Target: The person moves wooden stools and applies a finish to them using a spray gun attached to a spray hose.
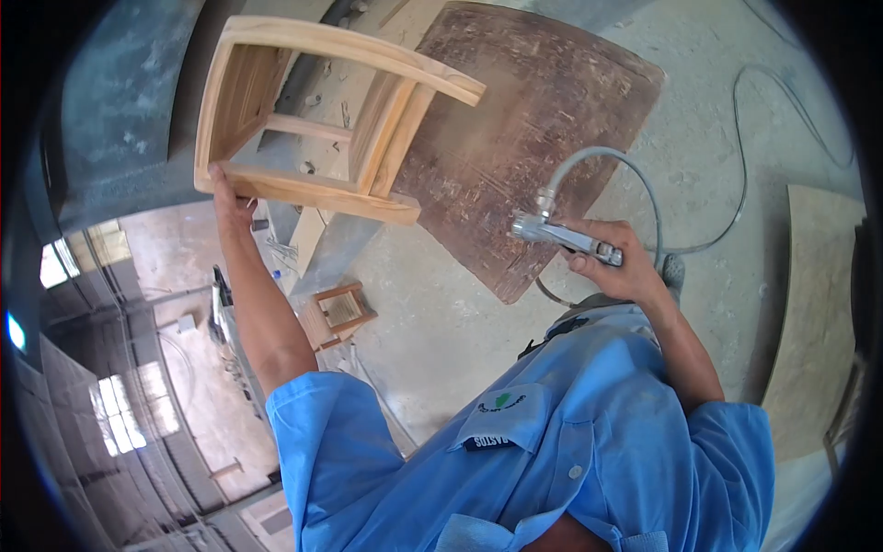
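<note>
My left hand (235,195) grips a pale, unpainted wooden furniture frame (322,184) at its lower left corner. The frame is held up and tilted, its legs pointing right and rails running between them; bare grain shows on its surface. My right hand (612,253) is wrapped round the handle of a metal spray gun (570,241), whose nozzle points left towards the frame, with a gap between them. A grey hose (607,155) curves up from the gun's fitting and down past my wrist.
A stained brown board (533,101) lies beyond the gun. Thin hose (740,166) trails over the concrete floor at the right. A curved wooden panel (809,304) stands on the right. A smaller wooden piece (342,311) sits on the floor near my left arm.
</note>
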`<move>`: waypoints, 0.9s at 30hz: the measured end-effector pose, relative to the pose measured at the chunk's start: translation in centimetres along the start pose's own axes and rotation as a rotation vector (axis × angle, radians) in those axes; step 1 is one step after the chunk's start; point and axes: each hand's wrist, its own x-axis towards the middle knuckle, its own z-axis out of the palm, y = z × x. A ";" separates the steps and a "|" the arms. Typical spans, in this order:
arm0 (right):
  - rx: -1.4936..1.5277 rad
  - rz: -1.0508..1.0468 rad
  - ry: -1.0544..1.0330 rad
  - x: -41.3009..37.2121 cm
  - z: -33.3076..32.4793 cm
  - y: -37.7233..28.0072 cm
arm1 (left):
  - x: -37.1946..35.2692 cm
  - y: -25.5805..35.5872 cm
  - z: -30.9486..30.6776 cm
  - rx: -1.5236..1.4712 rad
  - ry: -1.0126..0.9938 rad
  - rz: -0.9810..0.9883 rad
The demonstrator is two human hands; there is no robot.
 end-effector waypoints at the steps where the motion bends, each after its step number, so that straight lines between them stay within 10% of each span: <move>1: -0.035 0.023 0.000 0.2 -0.4 -0.6 | -0.2 -0.1 0.0 -0.013 -0.004 0.008; 13: -0.398 0.104 0.214 5.5 -10.4 -11.2 | -1.8 -0.9 1.5 -0.072 0.142 0.143; 19: -1.084 -0.189 0.085 10.4 -17.6 -21.6 | -8.6 -2.0 4.3 -0.129 0.186 0.377; 27: -1.007 -0.504 -0.081 21.1 -17.5 -20.8 | -14.8 -13.6 8.0 0.126 0.208 0.265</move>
